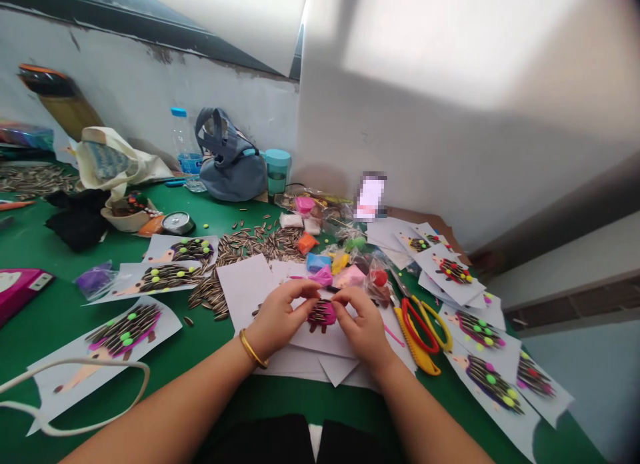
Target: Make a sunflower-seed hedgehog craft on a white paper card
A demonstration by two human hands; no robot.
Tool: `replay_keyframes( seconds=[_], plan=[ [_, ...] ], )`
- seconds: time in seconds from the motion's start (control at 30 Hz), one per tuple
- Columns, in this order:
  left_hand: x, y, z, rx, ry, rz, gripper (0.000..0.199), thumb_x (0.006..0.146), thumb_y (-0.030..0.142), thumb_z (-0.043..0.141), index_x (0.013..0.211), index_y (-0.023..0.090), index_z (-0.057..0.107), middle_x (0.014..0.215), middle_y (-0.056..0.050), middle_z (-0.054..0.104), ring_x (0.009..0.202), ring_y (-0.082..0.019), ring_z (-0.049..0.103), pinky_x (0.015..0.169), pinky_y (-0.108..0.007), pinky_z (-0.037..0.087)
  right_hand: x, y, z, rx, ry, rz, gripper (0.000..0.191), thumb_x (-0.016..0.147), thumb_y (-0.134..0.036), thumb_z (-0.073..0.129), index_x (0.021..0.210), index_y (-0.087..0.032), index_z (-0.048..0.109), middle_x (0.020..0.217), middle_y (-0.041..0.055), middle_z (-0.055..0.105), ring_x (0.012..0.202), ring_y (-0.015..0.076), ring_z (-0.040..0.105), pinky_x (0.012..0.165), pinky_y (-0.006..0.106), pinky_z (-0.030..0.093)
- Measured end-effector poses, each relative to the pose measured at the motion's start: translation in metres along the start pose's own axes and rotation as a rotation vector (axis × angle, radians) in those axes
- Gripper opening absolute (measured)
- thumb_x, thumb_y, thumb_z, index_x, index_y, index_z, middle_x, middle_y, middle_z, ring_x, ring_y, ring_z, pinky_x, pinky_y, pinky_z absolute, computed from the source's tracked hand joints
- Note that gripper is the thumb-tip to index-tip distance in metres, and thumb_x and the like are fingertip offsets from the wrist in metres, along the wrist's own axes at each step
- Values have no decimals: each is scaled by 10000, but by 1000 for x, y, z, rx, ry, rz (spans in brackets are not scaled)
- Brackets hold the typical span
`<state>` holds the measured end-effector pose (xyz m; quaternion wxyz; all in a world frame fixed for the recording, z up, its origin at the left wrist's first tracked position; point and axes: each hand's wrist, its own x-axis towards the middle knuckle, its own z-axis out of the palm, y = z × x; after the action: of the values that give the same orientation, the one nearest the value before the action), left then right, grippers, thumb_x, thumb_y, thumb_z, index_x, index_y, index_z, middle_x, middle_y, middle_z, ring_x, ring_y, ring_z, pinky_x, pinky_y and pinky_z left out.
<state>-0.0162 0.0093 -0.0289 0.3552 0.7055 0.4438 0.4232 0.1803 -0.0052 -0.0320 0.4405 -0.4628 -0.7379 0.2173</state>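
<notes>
A small hedgehog figure (324, 314) with a magenta clay body, striped sunflower seeds and brown feet lies on white paper (300, 367) in front of me. My left hand (283, 314), a gold bangle at its wrist, reaches over the figure's left side with thumb and forefinger pinched. From the other side my right hand (363, 324) pinches at its upper right edge. Whatever sits between the fingertips is too small to make out. Behind the hands lies a pile of sunflower seeds (250, 247), next to coloured clay lumps (320, 263).
Red-handled scissors (420, 327) and a yellow cutter (415, 347) lie right of the paper. Finished hedgehog cards (487, 377) flank both sides. A white cable (145, 384) loops at left. Farther back stand a blue-grey bag (233, 171), a bottle (189, 157) and a teal cup (278, 171).
</notes>
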Motion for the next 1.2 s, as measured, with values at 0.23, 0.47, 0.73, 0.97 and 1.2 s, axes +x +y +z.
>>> replay_keyframes(
  seconds=[0.23,0.47,0.73,0.97,1.2],
  plan=[
    [6,-10,-6,336,2,-43,223,875,191,540,1050,206,677,1014,-43,720,944,-204,660,866,-341,515,1,18,-4,-214,-90,69,108,857,-171,538,823,-208,634,815,28,658,793,187,592,742,296,433],
    [7,-12,-5,480,-117,-58,227,895,198,518,1047,221,685,1011,-39,728,945,-213,661,824,-319,499,2,20,2,-376,-162,64,140,838,-122,568,823,-208,678,802,24,680,791,186,602,725,287,410],
    [7,-12,-5,514,-148,-74,229,893,195,518,1043,223,688,1027,-40,731,957,-215,660,814,-313,493,5,20,6,-444,-207,74,152,854,-122,581,862,-204,708,832,29,701,813,186,617,741,281,406],
    [8,-11,-5,517,-157,-74,236,894,204,508,1037,219,695,1022,-43,735,955,-220,661,820,-323,492,10,18,6,-527,-283,110,157,859,-136,596,851,-214,733,837,27,709,830,186,627,739,280,409],
    [8,-10,-5,529,-167,-76,238,890,206,510,1036,211,698,1027,-50,737,963,-225,663,826,-329,494,14,15,7,-565,-326,135,151,858,-142,611,851,-211,746,831,36,710,824,189,631,731,279,410]
  ],
)
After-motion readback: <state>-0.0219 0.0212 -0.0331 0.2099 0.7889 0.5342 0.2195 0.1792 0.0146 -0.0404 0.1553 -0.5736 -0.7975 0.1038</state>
